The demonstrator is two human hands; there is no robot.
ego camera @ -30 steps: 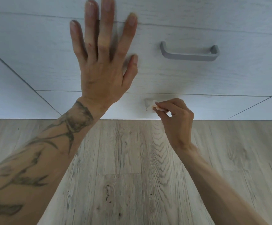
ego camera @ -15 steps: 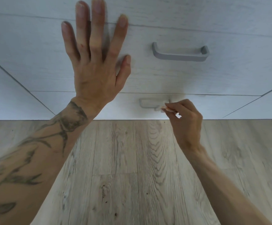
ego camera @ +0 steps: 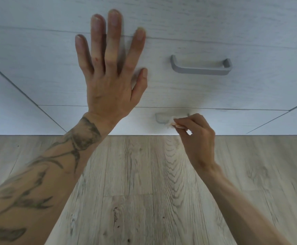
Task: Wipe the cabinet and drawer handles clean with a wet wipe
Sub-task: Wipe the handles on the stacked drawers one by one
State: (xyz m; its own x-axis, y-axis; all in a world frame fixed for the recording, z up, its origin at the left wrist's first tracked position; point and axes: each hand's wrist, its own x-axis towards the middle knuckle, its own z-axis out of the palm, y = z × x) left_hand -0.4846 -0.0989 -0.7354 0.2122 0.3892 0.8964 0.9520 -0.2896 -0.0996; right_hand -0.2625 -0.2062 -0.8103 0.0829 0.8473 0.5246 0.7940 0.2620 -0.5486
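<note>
Right hand (ego camera: 198,138) pinches wet wipe (ego camera: 170,122) against lower drawer handle (ego camera: 161,119).

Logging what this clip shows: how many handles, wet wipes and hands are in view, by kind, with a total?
Handles: 2 (upper handle, lower handle)
Wet wipes: 1 (wet wipe, pinched against the lower handle)
Hands: 2 (left hand flat on the drawer front, right hand holding the wipe)
Total: 5
</note>
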